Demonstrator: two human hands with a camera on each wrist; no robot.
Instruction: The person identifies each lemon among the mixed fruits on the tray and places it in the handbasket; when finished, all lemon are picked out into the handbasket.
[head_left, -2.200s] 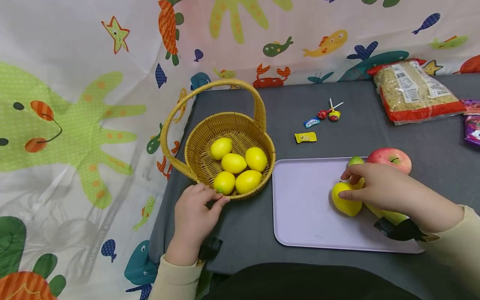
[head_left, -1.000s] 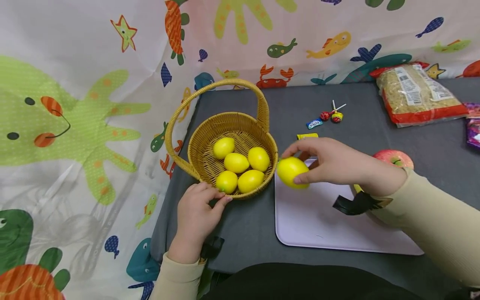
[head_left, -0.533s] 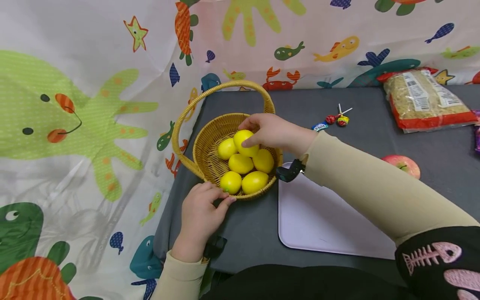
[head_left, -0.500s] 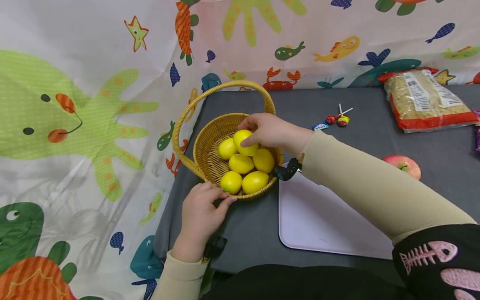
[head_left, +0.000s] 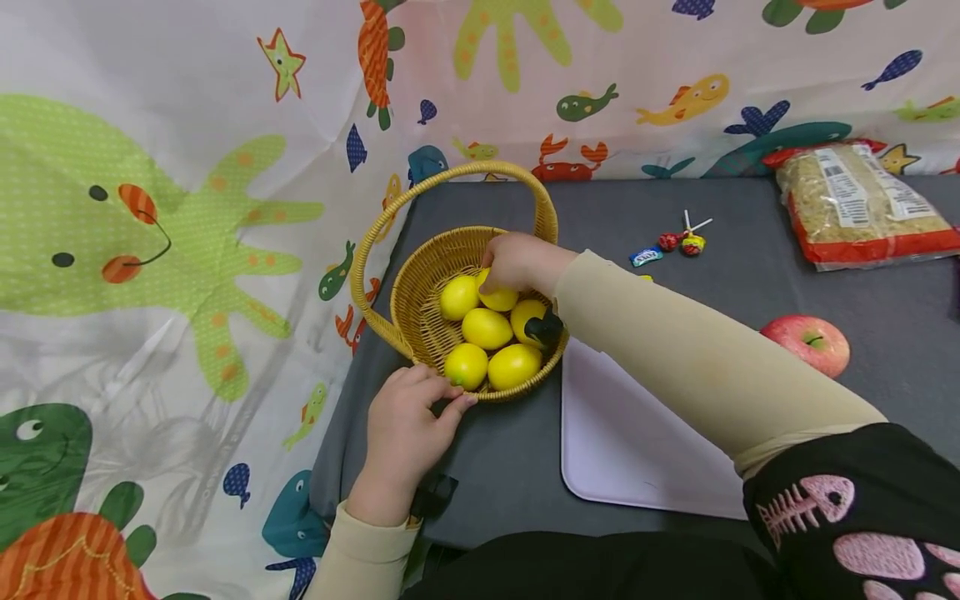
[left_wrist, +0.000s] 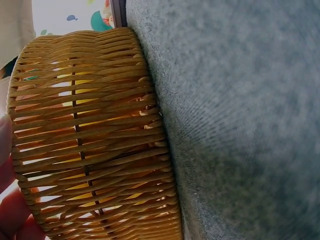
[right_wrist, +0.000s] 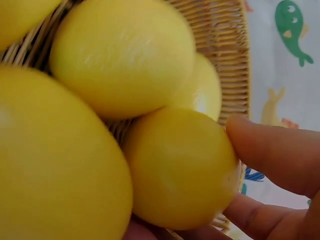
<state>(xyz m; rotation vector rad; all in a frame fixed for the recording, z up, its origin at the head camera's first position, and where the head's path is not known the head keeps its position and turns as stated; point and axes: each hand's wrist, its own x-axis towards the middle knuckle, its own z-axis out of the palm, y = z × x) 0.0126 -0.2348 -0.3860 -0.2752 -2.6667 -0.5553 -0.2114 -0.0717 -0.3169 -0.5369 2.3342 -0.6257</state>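
A round wicker basket with a tall arched handle stands on the grey table. My left hand pinches its near rim between thumb and fingers. The left wrist view shows the basket's woven side wall close up. Inside the basket, my right hand holds a yellow lemon, placed among several other lemons. From the right wrist, the thumb lies against this lemon and the other fingers curl beneath it.
Right of the basket lies a pale lilac tray, partly covered by the right sleeve. Beyond the sleeve sits a red apple. Lollipops and a blue-wrapped candy lie behind, with a bag of grain-like food at back right.
My right hand has taken a lemon from the tray, carried it left over the rim and lowered it into the basket. My left hand has stayed on the rim.
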